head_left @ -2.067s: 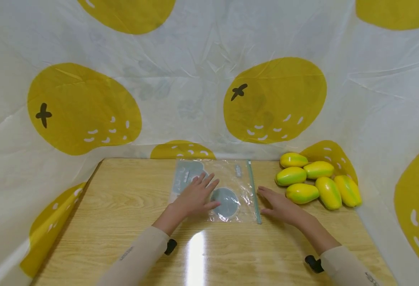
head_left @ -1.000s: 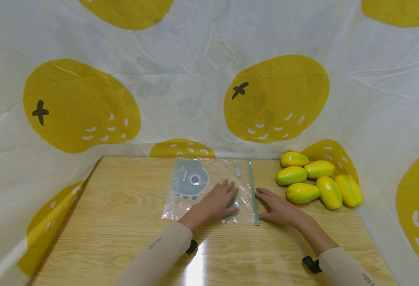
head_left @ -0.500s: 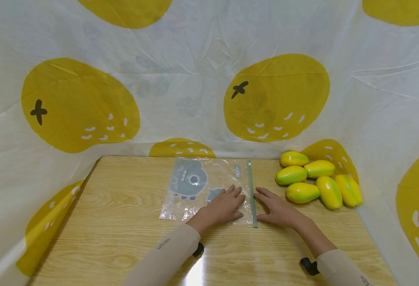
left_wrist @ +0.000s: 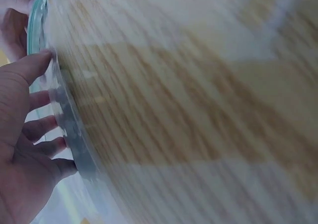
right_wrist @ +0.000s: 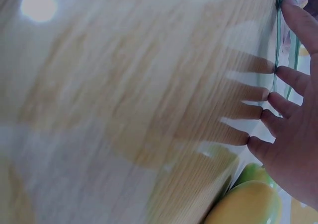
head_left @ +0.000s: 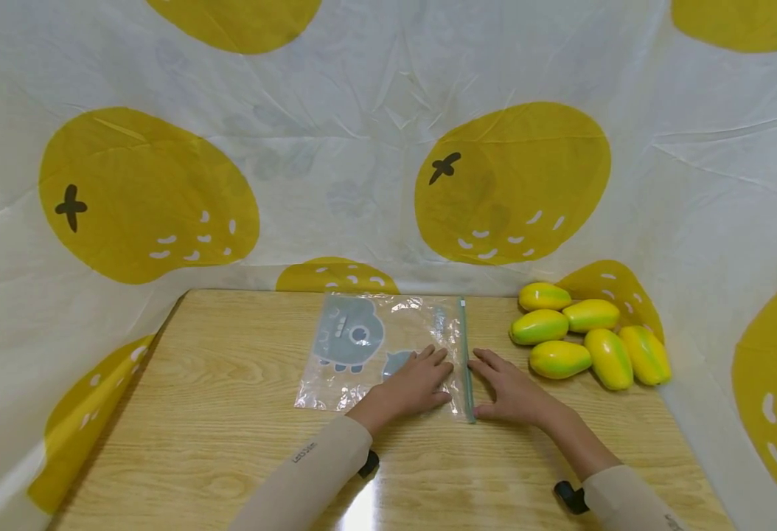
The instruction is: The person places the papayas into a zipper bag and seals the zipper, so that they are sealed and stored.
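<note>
A clear zip bag [head_left: 335, 383] with a grey-blue monster print lies flat on the wooden table. Its green zip strip [head_left: 466, 354] runs along the right side. Near that strip, my left hand [head_left: 415, 383] rests on the bag with fingers spread; the left wrist view shows its fingertips [left_wrist: 58, 143] on the film. My right hand [head_left: 508, 387] is at the strip's outer side, fingers loosely bent, fingertips [right_wrist: 256, 144] down on the table. In the right wrist view, the strip's two green bands [right_wrist: 293, 60] stand apart beside the right thumb.
Several yellow-green papaya-shaped fruits [head_left: 557, 360] lie grouped on the table right of the right hand. A white curtain [head_left: 335, 169] printed with large yellow fruit hangs around the back and sides. Wood-grain tabletop [head_left: 229, 442] extends left and in front of the bag.
My left hand has slid right across the bag toward the zip strip, uncovering the monster print. My right hand has shifted slightly left, up to the strip, whose near end has moved left. The fruits stay put.
</note>
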Action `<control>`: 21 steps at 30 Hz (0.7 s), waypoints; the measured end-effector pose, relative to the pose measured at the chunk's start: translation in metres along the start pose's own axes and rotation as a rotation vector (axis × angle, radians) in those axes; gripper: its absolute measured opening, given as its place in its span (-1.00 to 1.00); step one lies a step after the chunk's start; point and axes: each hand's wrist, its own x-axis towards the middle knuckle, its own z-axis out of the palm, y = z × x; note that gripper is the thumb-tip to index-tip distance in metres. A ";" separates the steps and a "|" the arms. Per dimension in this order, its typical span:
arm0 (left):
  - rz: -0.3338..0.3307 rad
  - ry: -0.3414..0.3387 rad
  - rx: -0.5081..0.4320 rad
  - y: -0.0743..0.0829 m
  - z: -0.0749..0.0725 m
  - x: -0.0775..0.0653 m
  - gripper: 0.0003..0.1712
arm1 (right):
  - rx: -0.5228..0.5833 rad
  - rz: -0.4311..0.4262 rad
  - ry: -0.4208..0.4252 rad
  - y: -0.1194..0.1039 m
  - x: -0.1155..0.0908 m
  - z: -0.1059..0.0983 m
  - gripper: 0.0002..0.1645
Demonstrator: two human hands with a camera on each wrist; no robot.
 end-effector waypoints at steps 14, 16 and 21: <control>-0.029 0.024 0.045 0.001 0.000 0.002 -0.34 | -0.056 0.004 0.013 -0.005 0.009 0.001 0.29; -0.024 0.022 0.040 0.001 -0.001 0.001 -0.34 | -0.059 -0.002 0.011 -0.004 0.010 0.000 0.31; -0.018 0.061 -0.025 0.000 -0.002 0.001 -0.39 | -0.049 -0.005 -0.004 0.000 0.013 0.001 0.38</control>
